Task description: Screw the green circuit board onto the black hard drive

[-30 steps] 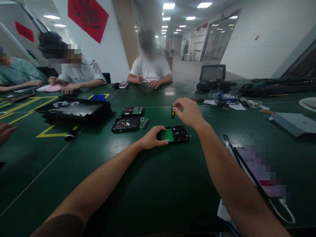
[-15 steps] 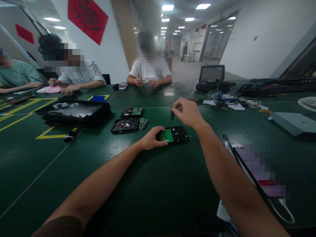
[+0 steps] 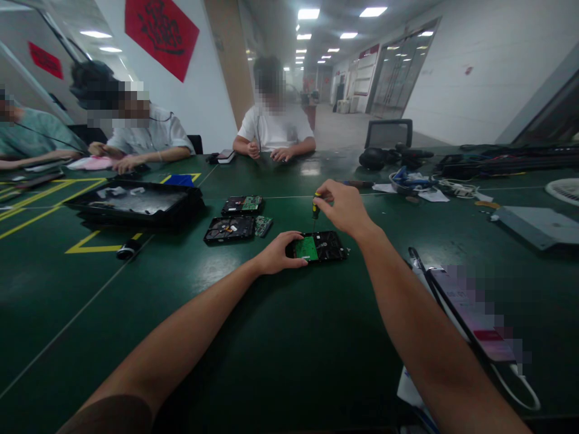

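Observation:
A black hard drive (image 3: 329,246) with a green circuit board (image 3: 306,248) on its upper side lies flat on the dark green table. My left hand (image 3: 279,253) grips its left end, thumb at the near edge and fingers at the far edge. Between the fingers of my right hand (image 3: 344,205) is a screwdriver (image 3: 315,209) with a black and yellow handle. It stands upright, its thin shaft reaching down to the drive's far edge near the board; the exact tip is too small to make out. Tiny pieces, perhaps screws, lie at the drive's right end.
Left of the drive lie another hard drive (image 3: 229,229), a loose circuit board (image 3: 263,226) and a third drive (image 3: 243,205). A stack of black trays (image 3: 136,202) stands farther left. On the right are a phone (image 3: 473,313) and a grey metal box (image 3: 538,226). Several people sit across the table.
The screwdriver's handle has turned, showing more yellow now, and my right fingers have shifted slightly around it. My left hand and the hard drive have stayed in place.

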The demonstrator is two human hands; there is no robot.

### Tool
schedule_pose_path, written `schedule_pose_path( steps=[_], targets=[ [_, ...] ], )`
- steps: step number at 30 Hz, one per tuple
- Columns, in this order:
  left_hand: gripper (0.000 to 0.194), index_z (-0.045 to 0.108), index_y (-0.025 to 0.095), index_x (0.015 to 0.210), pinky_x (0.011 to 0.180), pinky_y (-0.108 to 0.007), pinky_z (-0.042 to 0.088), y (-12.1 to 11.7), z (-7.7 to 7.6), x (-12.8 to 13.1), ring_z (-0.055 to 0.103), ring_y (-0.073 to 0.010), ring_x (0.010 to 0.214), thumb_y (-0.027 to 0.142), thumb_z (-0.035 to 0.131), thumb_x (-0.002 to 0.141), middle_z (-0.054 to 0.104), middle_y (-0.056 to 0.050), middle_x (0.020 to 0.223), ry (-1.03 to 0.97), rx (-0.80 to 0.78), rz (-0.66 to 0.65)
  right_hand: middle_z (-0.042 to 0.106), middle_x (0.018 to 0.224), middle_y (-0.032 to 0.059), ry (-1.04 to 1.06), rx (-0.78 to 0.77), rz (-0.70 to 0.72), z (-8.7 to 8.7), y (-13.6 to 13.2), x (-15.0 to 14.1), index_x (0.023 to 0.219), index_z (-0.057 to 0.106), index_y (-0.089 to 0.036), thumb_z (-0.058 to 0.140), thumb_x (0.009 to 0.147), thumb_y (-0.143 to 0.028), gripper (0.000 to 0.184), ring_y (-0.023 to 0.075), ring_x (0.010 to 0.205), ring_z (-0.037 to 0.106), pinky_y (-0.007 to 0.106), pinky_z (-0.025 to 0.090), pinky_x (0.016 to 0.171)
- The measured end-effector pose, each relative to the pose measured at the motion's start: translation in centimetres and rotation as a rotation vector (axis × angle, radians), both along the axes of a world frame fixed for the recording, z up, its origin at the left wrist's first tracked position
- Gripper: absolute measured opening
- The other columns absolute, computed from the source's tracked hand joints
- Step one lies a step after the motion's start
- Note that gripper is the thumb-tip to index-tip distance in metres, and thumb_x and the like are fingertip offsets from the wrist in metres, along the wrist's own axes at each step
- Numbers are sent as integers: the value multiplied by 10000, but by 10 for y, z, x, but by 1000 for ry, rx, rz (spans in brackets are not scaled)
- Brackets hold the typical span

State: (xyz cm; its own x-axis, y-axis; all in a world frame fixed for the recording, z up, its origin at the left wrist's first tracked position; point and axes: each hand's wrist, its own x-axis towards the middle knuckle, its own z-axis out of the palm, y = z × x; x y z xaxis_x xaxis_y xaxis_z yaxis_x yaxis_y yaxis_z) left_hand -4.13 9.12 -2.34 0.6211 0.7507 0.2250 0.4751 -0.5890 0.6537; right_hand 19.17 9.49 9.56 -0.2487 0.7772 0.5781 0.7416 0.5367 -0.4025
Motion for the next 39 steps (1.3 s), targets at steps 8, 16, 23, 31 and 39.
schedule_pose_path(
  steps=[8,16,23,31,39],
  targets=[
    [776,543,230,1361,1186,-494,362,1,-2,-1,463,-318,1381,562,802,709,501,-124,1476,5,3,1,707,993,81,-44,50,-25,-2,0,2,983,612,-227,611,912,-264,80,246,907,655,418,500,859],
    [765,543,225,1357,1187,-495,358,0,-1,0,460,-319,1383,555,800,717,498,-126,1478,-7,8,-5,706,972,70,-13,28,19,-1,1,2,980,593,-219,635,890,-233,100,230,870,656,393,504,833],
    [769,543,214,1360,1186,-485,362,0,-1,0,467,-320,1374,543,804,716,504,-131,1474,-13,16,-13,699,985,77,-38,40,25,0,0,2,982,618,-211,587,901,-191,89,230,897,650,390,494,856],
    [773,532,228,1372,1186,-499,359,0,0,-1,460,-320,1382,538,804,719,496,-121,1483,5,18,-15,713,1003,79,-60,35,45,4,-1,2,995,675,-208,573,928,-230,124,230,885,651,402,499,862],
    [769,541,233,1363,1184,-506,358,2,-3,-1,460,-322,1383,551,804,714,498,-121,1482,-4,8,-13,717,994,77,38,0,44,-1,2,3,996,635,-208,600,895,-205,107,235,907,667,409,532,858]
  ],
)
